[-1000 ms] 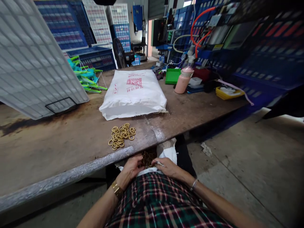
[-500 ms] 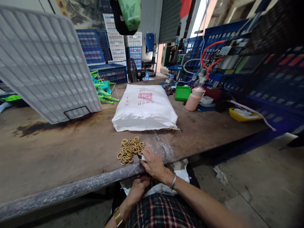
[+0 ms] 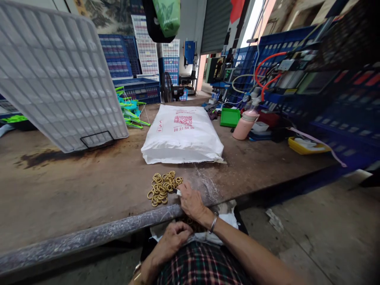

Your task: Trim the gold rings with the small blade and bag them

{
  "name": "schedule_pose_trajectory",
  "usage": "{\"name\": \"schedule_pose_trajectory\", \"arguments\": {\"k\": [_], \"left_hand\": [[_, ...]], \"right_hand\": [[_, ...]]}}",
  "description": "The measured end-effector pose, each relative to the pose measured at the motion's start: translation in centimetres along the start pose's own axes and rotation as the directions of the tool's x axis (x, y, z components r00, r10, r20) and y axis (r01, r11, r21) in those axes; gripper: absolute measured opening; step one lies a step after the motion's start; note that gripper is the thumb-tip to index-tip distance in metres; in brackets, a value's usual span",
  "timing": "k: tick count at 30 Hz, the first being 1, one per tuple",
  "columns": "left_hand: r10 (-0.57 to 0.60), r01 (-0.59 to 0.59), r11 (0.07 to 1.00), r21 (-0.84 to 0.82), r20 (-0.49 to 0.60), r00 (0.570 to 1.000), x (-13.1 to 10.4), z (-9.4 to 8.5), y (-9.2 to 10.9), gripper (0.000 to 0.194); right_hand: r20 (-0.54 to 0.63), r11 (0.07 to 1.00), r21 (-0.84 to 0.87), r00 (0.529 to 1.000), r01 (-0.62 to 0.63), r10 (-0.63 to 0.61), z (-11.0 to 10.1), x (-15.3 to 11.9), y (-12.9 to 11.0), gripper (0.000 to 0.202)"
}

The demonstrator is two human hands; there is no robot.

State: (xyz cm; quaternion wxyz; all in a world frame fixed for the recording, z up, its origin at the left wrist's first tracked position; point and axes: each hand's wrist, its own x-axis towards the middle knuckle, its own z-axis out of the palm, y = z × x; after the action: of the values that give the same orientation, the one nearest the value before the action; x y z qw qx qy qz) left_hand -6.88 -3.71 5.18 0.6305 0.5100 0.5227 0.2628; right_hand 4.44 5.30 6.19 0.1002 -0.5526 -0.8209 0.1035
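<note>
— What lies nearest the body?
— The left hand, over the lap and below the tabletop, its fingers curled in. I can't tell whether it grips anything. Just beyond, a white sack sits open on the lap with dark rings in it, partly hidden by the right forearm.

— And the right hand?
— The right hand reaches over the table edge, fingers nearly closed around a small black-and-white piece, too small to make out. Its dark tip is right at the heap; I can't tell if they touch.

— Where's that heap?
— The brass-coloured rings lie loose on the table, just left of the fingertips. Only a narrow strip of wood separates them from the silvery wrapped edge.

— Which way is there room?
— Leftward, where the brown surface runs wide. Ahead is tighter: a plump white bag with red print lies just past the rings. Rightward, the edge slants off toward a yellow tray.

— Farther back?
— A ribbed white crate stands tilted at left. Right of the bag are a pink bottle and a green tray. Beyond them, a black fan.
</note>
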Motion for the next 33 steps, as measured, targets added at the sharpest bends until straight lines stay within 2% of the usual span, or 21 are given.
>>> {"name": "schedule_pose_trajectory", "arguments": {"k": [3,5,8,10,12,15,20,26,29,33], "left_hand": [[0.005,-0.019,0.985,-0.17,-0.081,0.997,-0.7,-0.1,1.6,0.028],[-0.015,-0.04,0.967,-0.253,-0.215,0.976,-0.6,-0.1,2.5,0.033],[-0.019,-0.11,0.958,-0.264,-0.441,0.897,0.1,-0.2,3.4,0.038],[0.027,-0.165,0.96,-0.226,-0.515,0.857,0.8,-0.4,3.8,0.042],[0.089,-0.201,0.965,-0.167,-0.512,0.854,1.3,-0.7,3.9,0.043],[0.126,-0.206,0.97,-0.133,-0.452,0.883,1.8,-1.1,3.9,0.032],[0.076,-0.186,0.96,-0.208,-0.446,0.892,2.1,-1.1,4.0,0.032],[0.07,-0.198,0.949,-0.244,-0.449,0.891,2.2,-0.3,3.5,0.034],[0.08,-0.21,0.944,-0.256,-0.438,0.895,2.2,-0.2,3.2,0.033],[0.043,-0.172,0.936,-0.308,-0.384,0.922,1.8,-0.3,3.3,0.035]], "right_hand": [[-0.042,0.966,0.259,0.999,0.025,-0.014,-0.5,0.4,1.4,0.015],[-0.017,0.869,0.494,1.0,0.022,-0.015,-1.2,0.6,2.2,0.013],[0.067,0.692,0.722,0.995,0.001,-0.071,-2.4,0.2,2.9,0.012],[0.11,0.615,0.788,0.986,-0.009,-0.126,-3.1,-0.4,2.9,0.012],[0.133,0.561,0.828,0.976,-0.013,-0.175,-3.6,-1.0,2.7,0.012],[0.162,0.51,0.86,0.966,-0.039,-0.199,-3.9,-1.4,2.4,0.013],[0.189,0.512,0.854,0.973,-0.095,-0.135,-3.2,-1.5,2.5,0.014],[0.268,0.438,0.872,0.962,-0.219,-0.051,-2.7,-1.9,2.4,0.025],[0.304,0.447,0.858,0.952,-0.255,-0.04,-2.9,-2.1,2.2,0.03],[0.255,0.472,0.857,0.966,-0.207,-0.038,-2.8,-2.1,2.0,0.027]]}}
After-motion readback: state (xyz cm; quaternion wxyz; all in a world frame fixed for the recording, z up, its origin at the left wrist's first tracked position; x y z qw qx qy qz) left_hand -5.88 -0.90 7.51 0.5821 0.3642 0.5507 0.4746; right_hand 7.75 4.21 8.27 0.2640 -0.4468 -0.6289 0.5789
